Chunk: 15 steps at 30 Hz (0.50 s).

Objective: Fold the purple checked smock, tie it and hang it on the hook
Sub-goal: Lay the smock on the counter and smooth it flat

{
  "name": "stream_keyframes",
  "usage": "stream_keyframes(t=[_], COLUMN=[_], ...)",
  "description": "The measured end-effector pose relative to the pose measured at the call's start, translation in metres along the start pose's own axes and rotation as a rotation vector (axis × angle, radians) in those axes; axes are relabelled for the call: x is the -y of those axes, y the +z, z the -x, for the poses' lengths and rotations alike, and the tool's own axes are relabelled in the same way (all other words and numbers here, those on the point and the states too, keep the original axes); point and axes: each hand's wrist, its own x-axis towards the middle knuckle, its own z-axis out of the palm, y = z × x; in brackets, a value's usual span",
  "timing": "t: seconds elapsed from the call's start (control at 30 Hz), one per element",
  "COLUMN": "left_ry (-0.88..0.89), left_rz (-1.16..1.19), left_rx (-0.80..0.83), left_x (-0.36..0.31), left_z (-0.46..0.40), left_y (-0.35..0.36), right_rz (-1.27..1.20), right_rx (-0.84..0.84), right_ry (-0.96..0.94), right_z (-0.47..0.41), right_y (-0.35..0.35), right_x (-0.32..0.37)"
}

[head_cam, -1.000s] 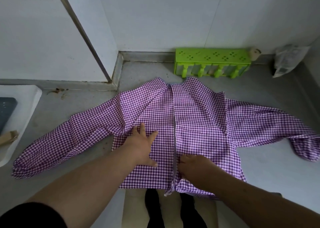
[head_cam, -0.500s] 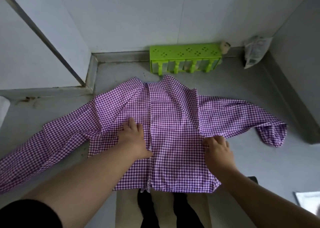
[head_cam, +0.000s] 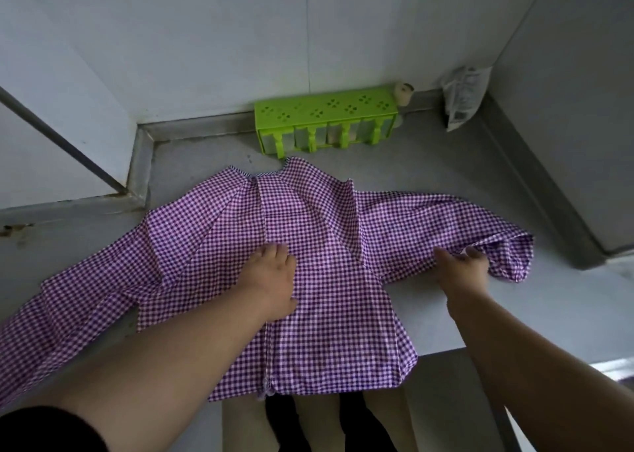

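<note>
flat, smock (head_cam: 329, 280) collar points away; left hand (head_cam: 271, 280) presses, right hand (head_cam: 463, 269) grips sleeve.

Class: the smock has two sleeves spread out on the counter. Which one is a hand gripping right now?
The right sleeve: the right hand pinches its fabric near the cuff. The left sleeve lies untouched, while the left hand presses flat on the smock's body.

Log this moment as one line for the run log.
stage: folding | smock: spread flat on counter | left hand: presses body | right hand: grips right sleeve | tied: no
</note>
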Motion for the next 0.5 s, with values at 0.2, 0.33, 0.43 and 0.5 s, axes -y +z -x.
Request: stream_keyframes(t=[0.2,0.33,0.43,0.5], left_ry=[0.010,0.100,0.093,0.056], left_rz=[-0.014,0.023,0.076,0.081], left_rx=[0.036,-0.018,0.013,0.028], left_x=[-0.033,-0.045,-0.058,-0.066], left_z=[-0.027,-0.042,-0.053,-0.061], left_y=[-0.039,-0.051,-0.062,-0.070], right_rz=[-0.417,-0.258,-0.034,-0.017], right_rx=[-0.047,0.018,0.075,0.252], right_ry=[0.271,0.182,-0.186,-0.391], right_z=[-0.060,-0.064,-0.054,-0.035], right_y=[-0.016,-0.018,-0.015,-0.018], right_x=[0.035,0.063,0.091,0.108])
